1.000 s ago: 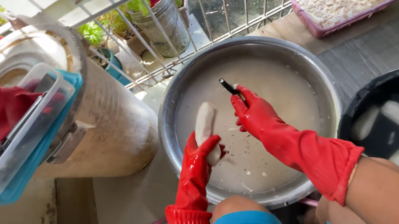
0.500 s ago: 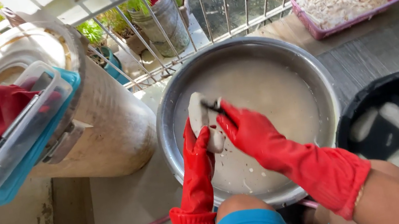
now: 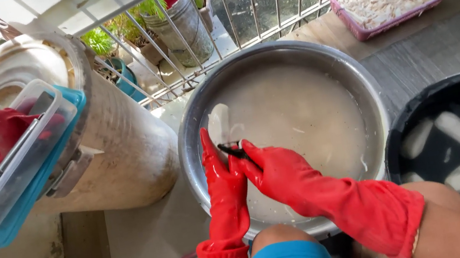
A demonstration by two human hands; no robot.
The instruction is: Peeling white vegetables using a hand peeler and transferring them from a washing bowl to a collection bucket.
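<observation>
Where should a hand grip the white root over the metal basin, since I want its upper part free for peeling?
By its lower half, from the left, as the left hand does. The root stands nearly upright over the basin, upper end bare, so the peeler in the right hand can reach it from the right.

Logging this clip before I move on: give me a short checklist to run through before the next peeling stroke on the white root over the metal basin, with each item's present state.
1. Left hand grips the white root: ok, glove wraps its lower part.
2. Right hand holds the dark peeler: ok.
3. Peeler lies against the root: ok, at its lower end.
4. Left fingers clear of the blade: cannot tell, they sit close beside it.
5. Work stays over the metal basin: ok.
6. Black tub within reach for peeled pieces: ok, at the right.
</observation>
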